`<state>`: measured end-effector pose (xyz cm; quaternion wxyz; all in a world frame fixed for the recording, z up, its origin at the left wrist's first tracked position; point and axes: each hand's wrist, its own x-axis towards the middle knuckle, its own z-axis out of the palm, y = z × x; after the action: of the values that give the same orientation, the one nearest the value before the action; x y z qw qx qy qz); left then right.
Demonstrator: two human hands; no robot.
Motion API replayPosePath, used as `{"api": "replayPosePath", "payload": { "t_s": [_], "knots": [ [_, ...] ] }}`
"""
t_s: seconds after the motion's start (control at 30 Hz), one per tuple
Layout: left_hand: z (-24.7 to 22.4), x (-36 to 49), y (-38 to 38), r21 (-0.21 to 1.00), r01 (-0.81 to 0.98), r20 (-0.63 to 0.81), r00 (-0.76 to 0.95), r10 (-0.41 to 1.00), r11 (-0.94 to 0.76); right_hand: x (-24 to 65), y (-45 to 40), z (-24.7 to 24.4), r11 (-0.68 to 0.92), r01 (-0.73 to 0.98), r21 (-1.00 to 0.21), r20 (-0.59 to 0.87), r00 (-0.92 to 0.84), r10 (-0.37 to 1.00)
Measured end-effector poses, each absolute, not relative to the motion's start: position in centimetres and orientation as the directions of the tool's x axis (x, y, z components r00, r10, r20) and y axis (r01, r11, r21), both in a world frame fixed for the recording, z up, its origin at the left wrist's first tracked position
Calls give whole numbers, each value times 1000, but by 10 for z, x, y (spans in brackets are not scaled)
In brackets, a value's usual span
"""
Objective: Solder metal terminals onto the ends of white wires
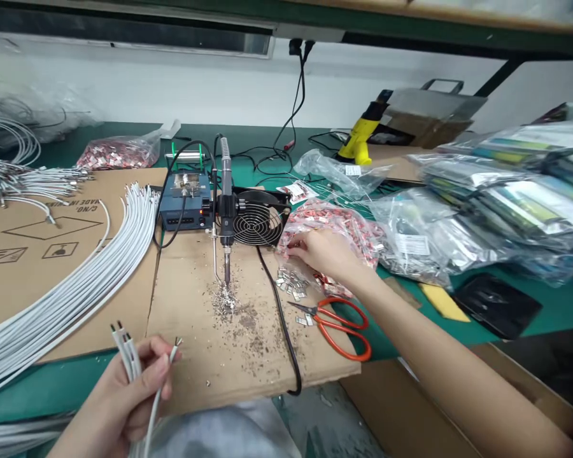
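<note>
My left hand (143, 388) is closed round several white cables (128, 353) at the lower left. One cable (156, 407) stands apart between its thumb and finger, with stripped wire ends on top. My right hand (318, 251) reaches over the plastic bag of small red and white parts (348, 222), its fingers bent at the bag's left edge. What those fingers hold, if anything, is too small to tell. Small metal connectors (292, 284) lie just below it. Orange-handled scissors (339, 321) rest to the right of them on the cardboard.
A soldering iron (226, 203) points down over solder scraps, between a blue station (186, 207) and a black fan (258, 222). A bundle of white cables (100, 267) lies left. A yellow heat gun (360, 140) stands behind; bagged items (520, 191) are piled right. A black cord (281, 318) crosses the cardboard.
</note>
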<state>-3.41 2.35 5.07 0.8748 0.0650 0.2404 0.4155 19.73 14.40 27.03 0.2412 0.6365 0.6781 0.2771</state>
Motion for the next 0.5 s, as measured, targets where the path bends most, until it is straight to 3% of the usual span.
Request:
{"api": "replayPosePath", "payload": {
  "t_s": [0.2,0.4,0.5],
  "knots": [
    [48,-34,37,369,-610,-283,645,710,701,213,162,279,160,789,593,-156,-82,984],
    [50,-31,61,510,-528,-171,711,682,679,211,167,279,141,863,485,-190,-53,980],
    [58,-33,73,572,-513,-163,694,701,641,210,158,278,89,905,416,-114,-46,992]
  ]
}}
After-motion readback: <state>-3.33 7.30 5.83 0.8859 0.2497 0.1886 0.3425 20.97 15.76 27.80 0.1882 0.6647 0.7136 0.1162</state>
